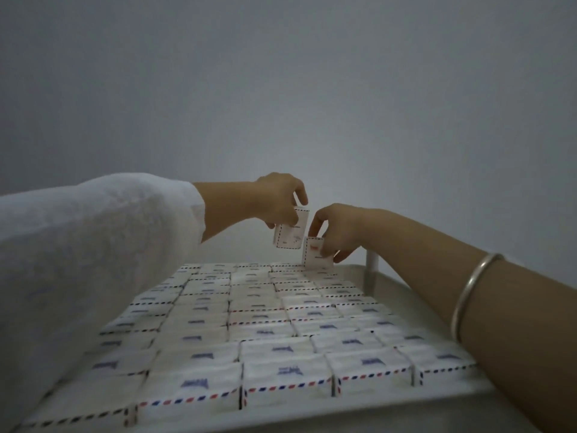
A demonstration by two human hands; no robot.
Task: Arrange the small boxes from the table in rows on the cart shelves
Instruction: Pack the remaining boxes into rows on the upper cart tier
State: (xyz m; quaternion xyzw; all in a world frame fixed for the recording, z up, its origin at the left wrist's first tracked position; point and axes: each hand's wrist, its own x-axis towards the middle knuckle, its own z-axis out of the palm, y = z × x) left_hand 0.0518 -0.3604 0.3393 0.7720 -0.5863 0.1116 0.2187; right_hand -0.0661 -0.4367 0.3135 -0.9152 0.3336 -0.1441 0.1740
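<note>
**A:** Where are the two boxes that the person handles?

**B:** Both are at the far edge of the cart shelf (406, 295), toward its far right corner. The left hand (278, 198) pinches the first box (290, 237) by its upper part with curled fingers and thumb. This box hangs in the air above the packed rows (249, 323). The right hand (338, 232) pinches the second box (313, 254) by its sides. It stands upright at the far row, but whether it already touches cannot be told.

**A:** How will such a box handle?

**B:** It looks like thin printed card, so it is probably light and a little soft. A gentle pinch on two opposite faces should be enough, and a hard squeeze may dent it. The rows are tight, so the box likely must go down straight.
</note>
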